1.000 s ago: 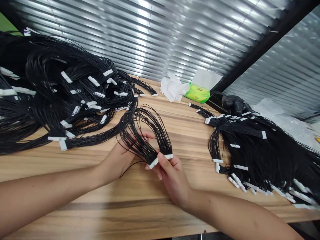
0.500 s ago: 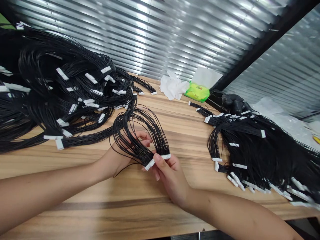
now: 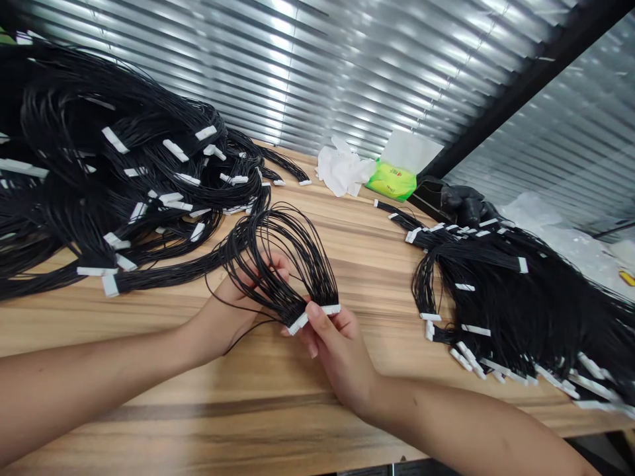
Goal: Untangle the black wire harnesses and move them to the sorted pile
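Note:
A looped wire harness of many thin black wires hangs between my two hands over the table. My right hand pinches its two white connectors side by side, thumb on top. Within the loop, my left hand has its fingers curled in around the wires, partly covered by the strands. A single loose wire strays out below the left hand. Part of the harness trails left toward another black bundle with a white connector.
A large heap of black harnesses lies at left, another pile at right. Behind are crumpled white tissue and a green tissue pack. Corrugated metal wall backs the wooden table. Clear plastic bags lie at far right.
My left hand has shifted slightly left and down among the wires, and the strands around it have spread. The right hand keeps its pinch on the connectors, nearly still.

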Action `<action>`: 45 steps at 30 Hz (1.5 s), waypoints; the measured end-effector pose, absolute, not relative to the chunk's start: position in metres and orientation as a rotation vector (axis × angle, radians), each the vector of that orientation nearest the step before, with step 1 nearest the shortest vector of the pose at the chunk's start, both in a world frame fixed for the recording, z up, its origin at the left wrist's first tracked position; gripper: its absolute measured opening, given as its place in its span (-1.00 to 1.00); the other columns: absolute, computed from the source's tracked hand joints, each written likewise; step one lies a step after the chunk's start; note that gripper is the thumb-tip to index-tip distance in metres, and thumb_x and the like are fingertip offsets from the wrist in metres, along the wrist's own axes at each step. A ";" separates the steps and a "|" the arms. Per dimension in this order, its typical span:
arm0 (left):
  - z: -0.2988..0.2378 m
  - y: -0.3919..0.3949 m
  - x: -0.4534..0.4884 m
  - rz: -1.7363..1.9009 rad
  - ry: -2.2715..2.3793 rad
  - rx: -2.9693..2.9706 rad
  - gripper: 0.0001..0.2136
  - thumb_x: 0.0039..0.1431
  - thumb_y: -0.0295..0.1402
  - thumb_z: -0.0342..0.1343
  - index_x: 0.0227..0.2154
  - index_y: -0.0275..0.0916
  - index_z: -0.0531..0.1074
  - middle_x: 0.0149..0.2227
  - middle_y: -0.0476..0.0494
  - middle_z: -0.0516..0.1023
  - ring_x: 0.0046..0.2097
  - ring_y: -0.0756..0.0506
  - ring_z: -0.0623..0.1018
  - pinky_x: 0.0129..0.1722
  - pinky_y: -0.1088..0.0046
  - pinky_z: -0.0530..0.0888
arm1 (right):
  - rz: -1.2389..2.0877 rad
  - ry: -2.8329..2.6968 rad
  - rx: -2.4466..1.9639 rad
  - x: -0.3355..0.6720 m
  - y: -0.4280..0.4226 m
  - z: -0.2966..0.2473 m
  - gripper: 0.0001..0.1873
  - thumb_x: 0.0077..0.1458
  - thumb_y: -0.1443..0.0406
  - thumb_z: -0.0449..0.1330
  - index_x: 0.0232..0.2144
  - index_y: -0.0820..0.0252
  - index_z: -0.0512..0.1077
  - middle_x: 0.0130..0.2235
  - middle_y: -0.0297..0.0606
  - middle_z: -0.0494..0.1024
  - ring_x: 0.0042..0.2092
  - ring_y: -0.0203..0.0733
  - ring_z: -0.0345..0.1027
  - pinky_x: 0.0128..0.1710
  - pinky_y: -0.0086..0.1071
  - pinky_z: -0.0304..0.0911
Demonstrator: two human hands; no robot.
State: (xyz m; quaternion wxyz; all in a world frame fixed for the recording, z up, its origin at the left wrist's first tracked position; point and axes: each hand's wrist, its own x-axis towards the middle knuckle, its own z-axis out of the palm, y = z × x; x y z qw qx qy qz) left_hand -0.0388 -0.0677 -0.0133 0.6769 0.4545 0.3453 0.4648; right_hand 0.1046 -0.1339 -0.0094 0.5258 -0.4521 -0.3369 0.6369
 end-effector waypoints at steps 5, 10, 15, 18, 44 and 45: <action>-0.005 -0.066 -0.039 1.110 0.837 1.185 -0.87 0.08 -0.30 0.20 -0.31 -0.19 0.47 -0.33 -0.05 0.56 -0.28 -0.07 0.53 -0.23 0.40 0.49 | 1.416 -0.724 -1.121 0.105 -0.131 -0.008 -0.61 -0.03 0.01 0.27 -0.54 0.20 0.35 -0.62 -0.44 0.34 -0.60 -0.42 -0.01 -0.56 -0.42 -0.05; 0.008 -0.066 -0.043 1.072 0.969 1.408 -0.83 0.11 -0.31 0.14 -0.23 -0.19 0.48 -0.20 -0.07 0.55 -0.11 -0.10 0.49 -0.01 0.37 0.40 | 1.372 -0.734 -1.084 0.109 -0.127 -0.011 -0.65 0.06 0.06 0.22 -0.55 0.19 0.34 -0.54 -0.39 0.44 -0.59 -0.43 -0.02 -0.51 -0.41 -0.01; 0.011 -0.071 -0.050 1.059 1.017 1.521 -0.82 0.17 -0.27 0.04 -0.42 -0.20 0.50 -0.35 -0.06 0.55 -0.22 -0.11 0.49 -0.10 0.35 0.42 | 1.328 -0.707 -1.090 0.109 -0.124 -0.009 -0.67 0.03 0.06 0.24 -0.52 0.19 0.36 -0.52 -0.39 0.44 -0.59 -0.42 -0.03 -0.53 -0.41 -0.04; 0.011 -0.073 -0.052 1.093 1.048 1.588 -0.85 0.11 -0.26 0.12 -0.49 -0.19 0.48 -0.42 -0.04 0.54 -0.30 -0.08 0.47 -0.19 0.37 0.42 | 1.317 -0.716 -1.076 0.108 -0.124 -0.008 -0.67 0.04 0.08 0.24 -0.55 0.18 0.34 -0.62 -0.47 0.30 -0.59 -0.42 -0.05 -0.54 -0.42 -0.06; 0.010 -0.070 -0.049 1.004 1.055 1.601 -0.83 0.07 -0.25 0.16 -0.49 -0.24 0.42 -0.39 -0.04 0.51 -0.31 -0.04 0.46 -0.23 0.42 0.38 | 1.338 -0.719 -1.088 0.109 -0.123 -0.011 -0.64 0.01 0.07 0.26 -0.57 0.19 0.29 -0.68 -0.51 0.21 -0.58 -0.42 0.02 -0.53 -0.44 -0.03; 0.011 -0.071 -0.049 1.006 1.049 1.602 -0.84 0.08 -0.26 0.15 -0.48 -0.24 0.42 -0.39 -0.03 0.50 -0.30 -0.04 0.45 -0.22 0.42 0.38 | 1.341 -0.715 -1.082 0.109 -0.123 -0.011 -0.64 0.02 0.08 0.26 -0.57 0.19 0.29 -0.68 -0.52 0.21 -0.59 -0.42 0.02 -0.53 -0.44 -0.04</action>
